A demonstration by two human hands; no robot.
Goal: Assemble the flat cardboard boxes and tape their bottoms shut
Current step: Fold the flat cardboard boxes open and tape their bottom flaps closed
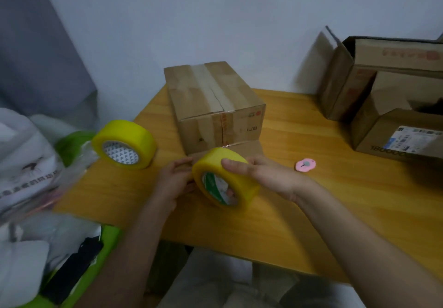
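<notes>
The right hand grasped a yellow roll of packing tape above the wooden table, thumb over its rim. The left hand pinched at the roll's left edge. Just beyond stood the taped brown cardboard box; a second yellow tape roll lay far left.

left hand: fingers curled, pinching | right hand: gripping, thumb on top

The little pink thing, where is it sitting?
The pink cutter lies on the wooden table, just right of the right hand and in front of the taped box.
</notes>
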